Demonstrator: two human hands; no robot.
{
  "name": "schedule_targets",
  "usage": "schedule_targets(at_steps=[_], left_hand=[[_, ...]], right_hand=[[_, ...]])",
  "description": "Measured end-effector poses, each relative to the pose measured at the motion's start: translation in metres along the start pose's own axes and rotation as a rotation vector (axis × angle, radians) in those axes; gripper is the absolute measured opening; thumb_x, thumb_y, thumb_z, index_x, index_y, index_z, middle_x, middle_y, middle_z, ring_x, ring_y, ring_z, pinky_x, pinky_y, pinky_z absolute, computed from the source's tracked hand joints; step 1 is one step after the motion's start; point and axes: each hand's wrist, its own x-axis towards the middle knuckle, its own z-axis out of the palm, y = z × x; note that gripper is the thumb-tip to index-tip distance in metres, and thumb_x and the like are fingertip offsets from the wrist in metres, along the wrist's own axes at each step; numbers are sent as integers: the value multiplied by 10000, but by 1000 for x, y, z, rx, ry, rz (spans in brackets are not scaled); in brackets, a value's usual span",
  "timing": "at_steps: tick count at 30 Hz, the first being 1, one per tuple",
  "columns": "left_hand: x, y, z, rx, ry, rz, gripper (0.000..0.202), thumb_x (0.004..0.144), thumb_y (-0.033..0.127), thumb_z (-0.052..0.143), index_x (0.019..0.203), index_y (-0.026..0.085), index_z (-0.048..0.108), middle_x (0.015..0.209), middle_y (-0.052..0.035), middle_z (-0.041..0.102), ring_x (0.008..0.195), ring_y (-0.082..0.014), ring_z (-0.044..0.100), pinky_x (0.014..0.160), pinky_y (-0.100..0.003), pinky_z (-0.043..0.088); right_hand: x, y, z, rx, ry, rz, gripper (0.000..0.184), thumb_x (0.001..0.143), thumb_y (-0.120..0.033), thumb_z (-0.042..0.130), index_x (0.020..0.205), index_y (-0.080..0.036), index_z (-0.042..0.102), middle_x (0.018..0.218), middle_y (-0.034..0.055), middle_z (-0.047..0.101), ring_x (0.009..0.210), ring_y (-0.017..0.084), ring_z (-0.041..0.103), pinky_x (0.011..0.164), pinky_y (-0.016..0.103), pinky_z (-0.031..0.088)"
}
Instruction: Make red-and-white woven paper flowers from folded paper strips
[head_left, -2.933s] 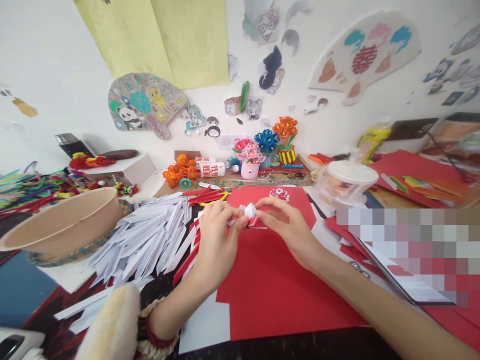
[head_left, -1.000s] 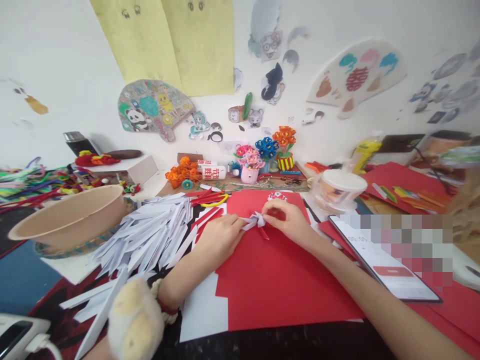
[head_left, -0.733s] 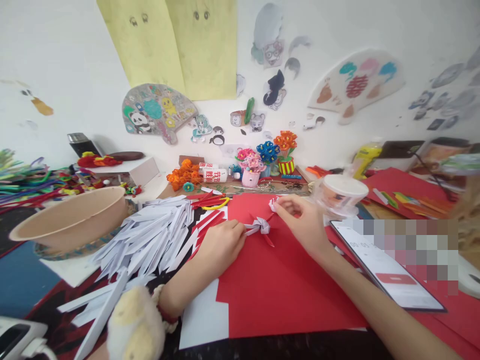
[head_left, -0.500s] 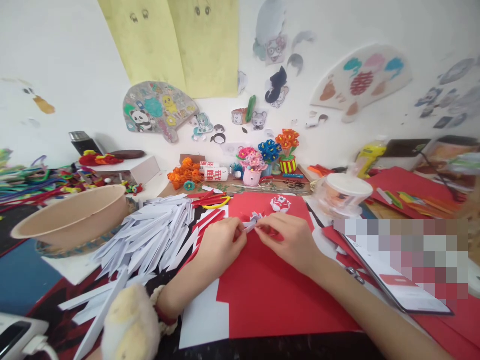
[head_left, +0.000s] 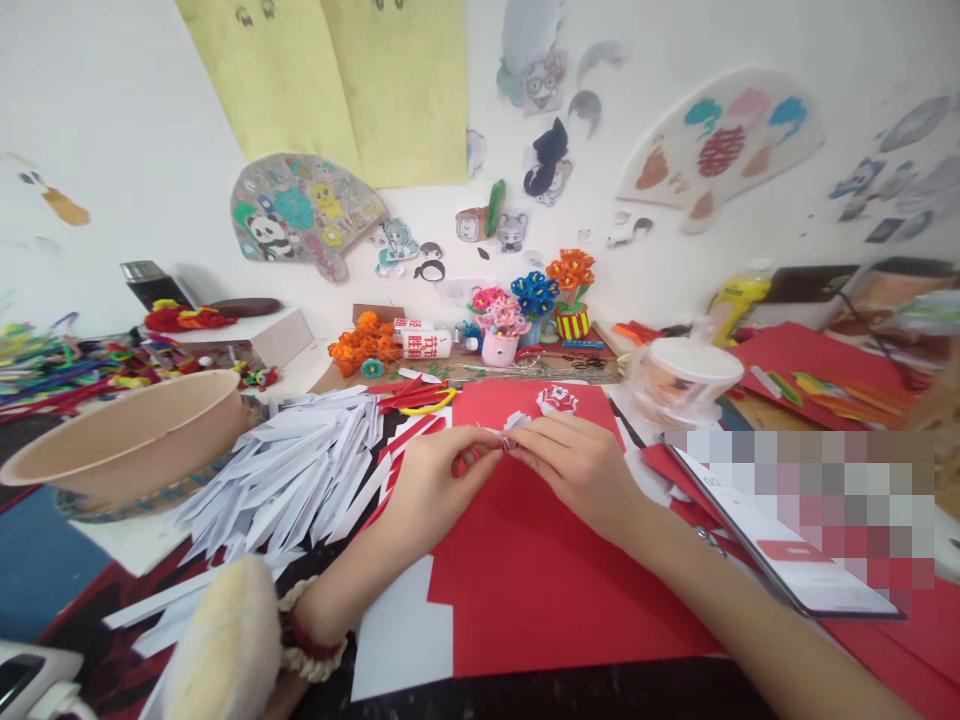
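Above a red paper sheet [head_left: 555, 590], my left hand [head_left: 442, 470] and my right hand [head_left: 589, 470] meet at their fingertips. Between them is a small folded white paper piece [head_left: 516, 420], mostly covered by the fingers. Both hands are closed in a pinch on it. Just beyond my right hand, a red-and-white paper flower [head_left: 557, 400] lies on the red sheet. A heap of white paper strips [head_left: 292, 470] is to the left of my left hand. A fluffy pale toy [head_left: 225, 640] hangs by my left wrist, beside a scrunchie [head_left: 307, 630].
A beige bowl [head_left: 127, 440] stands at left. Yellow-handled scissors [head_left: 427, 402] lie beyond the strips. Potted craft flowers [head_left: 501, 330] line the wall. To the right are a lidded white tub [head_left: 694, 375] and a tablet-like screen [head_left: 817, 560], partly blurred out.
The fingertips have drawn together around the paper piece, and my right fingers now cover more of it. My left hand's fingers have straightened somewhat. The view has shifted slightly.
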Motion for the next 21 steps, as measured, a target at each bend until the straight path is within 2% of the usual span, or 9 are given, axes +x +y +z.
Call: schedule_targets(at_steps=[7,13,21], left_hand=[[-1,-2,-2,73,39,88,97,866,211,591,917,197,673,805,-12,727,661,-120,630,616,-237,486],[-3,-5,-3,138,13,212,135,905,207,547,974,200,663,874,-36,723,756,-141,651,695,-268,506],[-4,-8,-7,320,-29,363,178,937,180,484,1020,154,640,807,-47,683,718,-141,606,655,-251,478]], right_hand=[[-2,2,1,112,-33,27,259,976,-192,423,999,-177,680,897,102,720,803,205,642,733,344,503],[-3,3,2,187,-20,41,235,968,-189,438,1023,-184,667,929,102,718,820,211,636,746,358,503],[-1,3,0,282,-27,34,225,957,-162,442,1043,-171,650,905,99,705,796,209,624,714,345,506]])
